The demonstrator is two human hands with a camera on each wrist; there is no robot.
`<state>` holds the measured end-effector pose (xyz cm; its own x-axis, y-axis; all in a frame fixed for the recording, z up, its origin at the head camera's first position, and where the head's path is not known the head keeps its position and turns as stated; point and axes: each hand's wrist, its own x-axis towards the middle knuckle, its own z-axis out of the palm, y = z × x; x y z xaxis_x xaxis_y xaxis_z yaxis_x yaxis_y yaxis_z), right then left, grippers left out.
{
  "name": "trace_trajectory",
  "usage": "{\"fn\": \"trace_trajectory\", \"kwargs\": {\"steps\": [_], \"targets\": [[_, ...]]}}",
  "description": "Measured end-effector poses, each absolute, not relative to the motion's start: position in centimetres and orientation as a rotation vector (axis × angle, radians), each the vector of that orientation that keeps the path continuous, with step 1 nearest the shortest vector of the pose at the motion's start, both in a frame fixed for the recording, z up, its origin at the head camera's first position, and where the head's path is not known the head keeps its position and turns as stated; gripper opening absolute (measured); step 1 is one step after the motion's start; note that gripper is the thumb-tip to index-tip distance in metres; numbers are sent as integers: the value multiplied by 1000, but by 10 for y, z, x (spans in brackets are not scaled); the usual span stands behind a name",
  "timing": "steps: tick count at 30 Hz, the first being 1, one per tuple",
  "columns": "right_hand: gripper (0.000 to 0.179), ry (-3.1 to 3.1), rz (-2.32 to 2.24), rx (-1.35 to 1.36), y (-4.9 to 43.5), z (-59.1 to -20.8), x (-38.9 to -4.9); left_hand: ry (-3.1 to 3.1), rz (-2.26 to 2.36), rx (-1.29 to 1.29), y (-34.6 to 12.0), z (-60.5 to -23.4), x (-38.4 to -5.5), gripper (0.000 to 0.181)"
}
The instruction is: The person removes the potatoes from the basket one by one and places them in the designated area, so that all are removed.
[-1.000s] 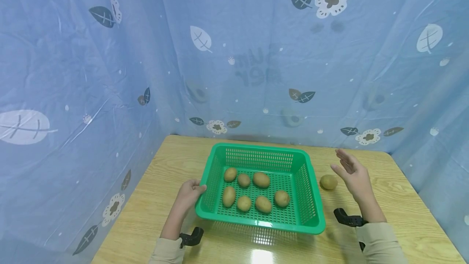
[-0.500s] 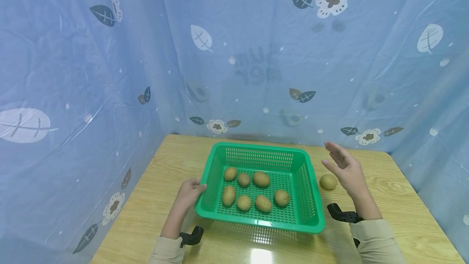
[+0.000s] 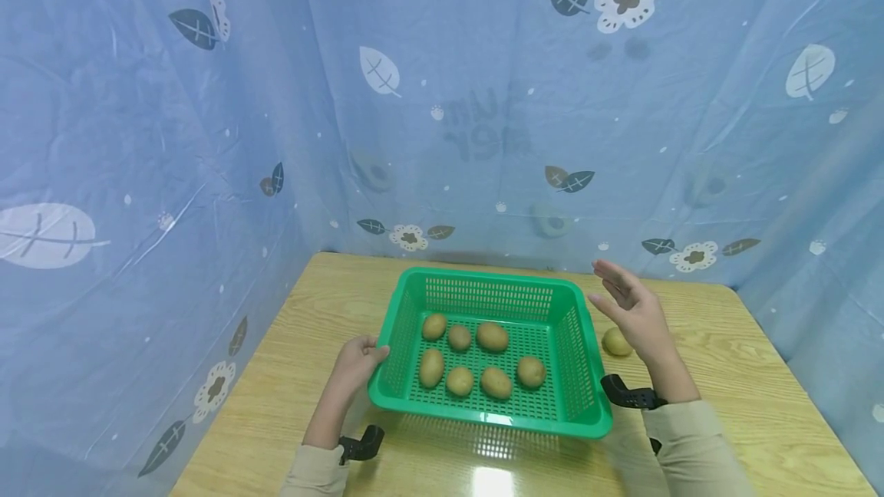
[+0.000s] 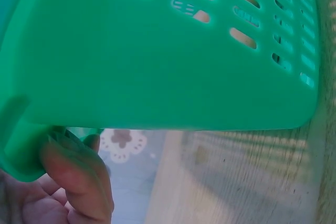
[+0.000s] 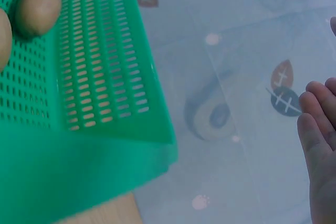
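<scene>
Pinching the green basket [image 3: 442, 413] at nine o'clock is the left hand [image 3: 355, 366]; the right hand [image 3: 638, 320], its grip empty and fingers extended, hangs near two o'clock. Seven potatoes [image 3: 493, 337] lie inside; a lone potato [image 3: 614, 342] rests on the tabletop [image 3: 331, 297] at three o'clock.

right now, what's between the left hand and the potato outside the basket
The green basket, with seven potatoes inside, lies between them, as the head view shows.
</scene>
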<state>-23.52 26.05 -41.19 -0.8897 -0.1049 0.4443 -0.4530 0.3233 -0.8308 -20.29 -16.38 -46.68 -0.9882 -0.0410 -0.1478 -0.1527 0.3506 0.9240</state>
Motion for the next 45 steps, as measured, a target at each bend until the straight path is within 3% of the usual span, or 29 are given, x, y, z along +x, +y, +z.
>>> {"fn": "trace_trajectory", "kwargs": {"steps": [31, 45], "targets": [[60, -2429, 1822, 557, 226, -456, -256, 2489, 1740, -150, -164, -473, -205, 34], [59, -2577, 1878, 819, 225, -456, -267, 2493, 1737, -165, -164, -470, -204, 35]]}}
